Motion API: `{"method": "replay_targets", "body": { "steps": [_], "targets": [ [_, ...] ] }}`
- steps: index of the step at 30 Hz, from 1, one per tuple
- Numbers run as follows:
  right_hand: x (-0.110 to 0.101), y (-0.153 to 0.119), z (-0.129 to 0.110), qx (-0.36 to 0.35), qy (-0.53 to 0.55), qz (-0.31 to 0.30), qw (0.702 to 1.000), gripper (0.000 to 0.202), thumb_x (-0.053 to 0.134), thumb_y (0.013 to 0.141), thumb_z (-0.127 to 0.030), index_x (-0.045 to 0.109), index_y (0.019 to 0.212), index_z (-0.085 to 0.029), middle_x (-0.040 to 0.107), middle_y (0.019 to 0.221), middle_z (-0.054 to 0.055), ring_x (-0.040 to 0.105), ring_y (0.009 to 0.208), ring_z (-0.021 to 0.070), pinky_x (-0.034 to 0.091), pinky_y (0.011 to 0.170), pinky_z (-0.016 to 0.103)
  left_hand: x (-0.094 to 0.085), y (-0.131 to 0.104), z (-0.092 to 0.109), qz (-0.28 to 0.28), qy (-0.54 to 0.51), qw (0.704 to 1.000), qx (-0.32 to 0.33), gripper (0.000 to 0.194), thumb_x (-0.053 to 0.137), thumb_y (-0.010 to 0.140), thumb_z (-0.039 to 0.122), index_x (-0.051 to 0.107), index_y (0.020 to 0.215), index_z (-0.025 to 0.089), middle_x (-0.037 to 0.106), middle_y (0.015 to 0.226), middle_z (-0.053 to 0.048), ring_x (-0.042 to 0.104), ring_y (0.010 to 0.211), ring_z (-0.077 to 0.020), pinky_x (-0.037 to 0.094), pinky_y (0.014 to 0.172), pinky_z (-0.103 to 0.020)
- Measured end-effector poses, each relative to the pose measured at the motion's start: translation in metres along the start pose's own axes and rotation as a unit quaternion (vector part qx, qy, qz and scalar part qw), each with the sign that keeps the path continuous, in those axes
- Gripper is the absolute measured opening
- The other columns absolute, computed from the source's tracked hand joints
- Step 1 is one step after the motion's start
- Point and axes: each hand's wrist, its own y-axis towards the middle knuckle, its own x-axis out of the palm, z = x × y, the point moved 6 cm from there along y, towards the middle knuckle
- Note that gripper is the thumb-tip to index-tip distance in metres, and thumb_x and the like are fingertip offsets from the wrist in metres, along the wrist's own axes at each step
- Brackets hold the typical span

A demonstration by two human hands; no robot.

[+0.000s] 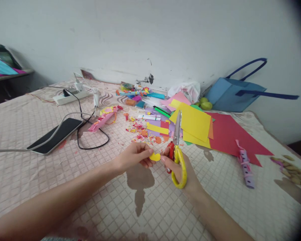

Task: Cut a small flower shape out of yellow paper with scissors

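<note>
My left hand (137,154) pinches a small curved yellow paper piece (155,157) between thumb and forefinger, above the patterned cloth. The thumb of my right hand (182,165) touches or nearly touches the piece's right end. Yellow-and-red-handled scissors (180,167) are held in my right hand, their blades pointing up and away, close together. Beyond both hands lie small coloured paper scraps (140,130), a yellow paper strip (157,129) and two white sticks or pens.
Yellow sheets (194,124) and red paper (230,137) lie right of centre, with a purple paper roll (246,169) further right. At the back right stands a blue bag (234,93). Leftward are a phone (56,135), cables, a power strip (71,97) and a pink paper roll (104,120).
</note>
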Motion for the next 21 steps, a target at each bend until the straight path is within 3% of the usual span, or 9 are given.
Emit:
{"method": "replay_targets", "body": {
  "steps": [8, 16, 21],
  "targets": [
    [0.004, 0.002, 0.002, 0.005, -0.017, -0.009, 1.0, 0.021, 0.067, 0.07, -0.029, 0.049, 0.077, -0.02, 0.05, 0.062, -0.005, 0.044, 0.051, 0.0095, 0.036, 0.048, 0.023, 0.002, 0.002, -0.003, -0.003, 0.052, 0.998, 0.034, 0.038, 0.061, 0.075, 0.05, 0.054, 0.072, 0.013, 0.064, 0.06, -0.001, 0.059, 0.052, -0.0091, 0.047, 0.054, -0.021],
    [0.002, -0.001, -0.01, -0.021, -0.046, 0.07, 0.996, 0.026, 0.071, 0.064, -0.028, 0.05, 0.077, -0.022, 0.056, 0.066, -0.003, 0.053, 0.058, 0.0146, 0.044, 0.054, 0.027, 0.005, 0.005, -0.011, -0.01, -0.016, 1.0, 0.0, 0.039, 0.066, 0.072, 0.049, 0.055, 0.075, 0.012, 0.067, 0.067, -0.004, 0.061, 0.056, -0.0103, 0.05, 0.057, -0.024],
    [0.005, -0.003, -0.015, -0.021, -0.025, 0.069, 0.997, 0.028, 0.073, 0.062, -0.029, 0.05, 0.078, -0.022, 0.056, 0.064, -0.004, 0.052, 0.056, 0.0137, 0.043, 0.052, 0.026, 0.003, 0.003, -0.009, -0.005, -0.062, 0.998, -0.014, 0.033, 0.072, 0.069, 0.04, 0.056, 0.079, 0.012, 0.067, 0.073, -0.005, 0.061, 0.061, -0.0094, 0.05, 0.062, -0.024]
  ]
}}
